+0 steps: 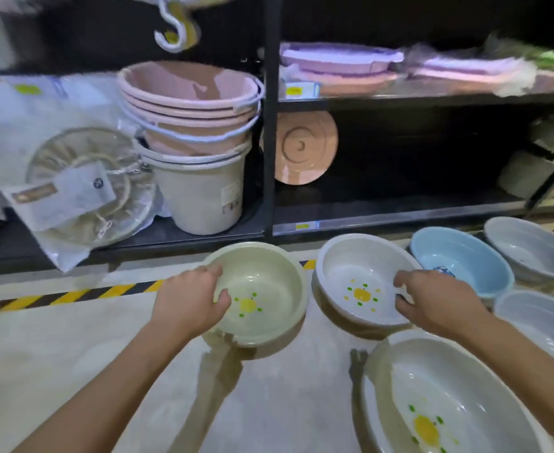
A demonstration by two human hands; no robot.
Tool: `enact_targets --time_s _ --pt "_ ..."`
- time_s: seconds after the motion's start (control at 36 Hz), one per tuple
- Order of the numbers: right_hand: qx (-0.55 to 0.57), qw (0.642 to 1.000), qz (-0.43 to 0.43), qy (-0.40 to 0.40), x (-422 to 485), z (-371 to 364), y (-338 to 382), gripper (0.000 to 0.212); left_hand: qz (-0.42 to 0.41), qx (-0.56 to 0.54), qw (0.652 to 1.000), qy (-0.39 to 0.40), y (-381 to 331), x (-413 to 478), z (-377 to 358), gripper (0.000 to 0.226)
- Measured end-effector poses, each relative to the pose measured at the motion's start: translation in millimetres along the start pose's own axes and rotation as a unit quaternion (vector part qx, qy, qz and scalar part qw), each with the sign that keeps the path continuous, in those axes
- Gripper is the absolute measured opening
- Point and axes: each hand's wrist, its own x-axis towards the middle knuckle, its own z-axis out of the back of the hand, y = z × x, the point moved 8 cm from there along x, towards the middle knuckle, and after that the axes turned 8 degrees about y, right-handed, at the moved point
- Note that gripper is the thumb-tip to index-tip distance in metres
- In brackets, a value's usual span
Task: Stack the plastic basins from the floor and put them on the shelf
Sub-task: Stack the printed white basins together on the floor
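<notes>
Several plastic basins lie on the floor before a black shelf [399,220]. My left hand [192,302] grips the left rim of a pale green basin [269,282] with a yellow flower print, thumb inside. My right hand [439,302] pinches the right rim of a white basin [354,273] with the same print; that basin is tilted and lifted slightly. A larger cream basin [448,387] sits at the near right. A blue basin [465,256] and two grey basins [530,246] [543,322] lie further right.
The shelf's left bay holds stacked pink and cream buckets [193,125] and wrapped glass plates [82,184]. A pink lid [305,148] leans in the lower right bay. Purple basins [337,60] sit on the upper board. Yellow-black tape [73,295] marks the floor.
</notes>
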Motion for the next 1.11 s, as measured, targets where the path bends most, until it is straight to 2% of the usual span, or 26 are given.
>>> enact_targets --time_s 0.14,0.31,0.47,0.58,0.64,0.72,0.86,0.97,1.11 --pt "-0.008 0.999 0.053 0.001 44 -7 55 0.032 0.049 0.028 0.998 0.012 48 2 -12 0.034" --pt "0.001 0.995 0.101 0.005 106 -42 110 0.029 0.086 0.075 0.993 0.027 79 23 -55 0.036" --pt "0.009 0.995 0.100 0.028 157 -94 130 0.019 0.104 0.094 0.988 0.069 94 49 -110 0.039" --pt "0.041 0.994 0.090 0.049 187 -130 133 0.019 0.128 0.067 0.985 0.091 104 61 -146 0.039" --pt "0.080 0.992 0.081 0.058 202 -149 130 0.024 0.145 0.040 0.984 0.093 110 66 -163 0.040" --pt "0.163 0.981 0.071 0.083 220 -175 126 0.044 0.175 0.006 0.981 0.086 121 72 -187 0.042" --pt "0.307 0.945 0.027 0.112 232 -206 124 0.062 0.228 -0.099 0.964 0.094 142 77 -230 0.055" --pt "0.356 0.925 0.025 0.128 242 -230 129 0.067 0.240 -0.154 0.951 0.117 144 84 -259 0.059" --pt "0.404 0.908 0.032 0.103 252 -243 132 0.080 0.255 -0.236 0.931 0.113 144 92 -279 0.055"
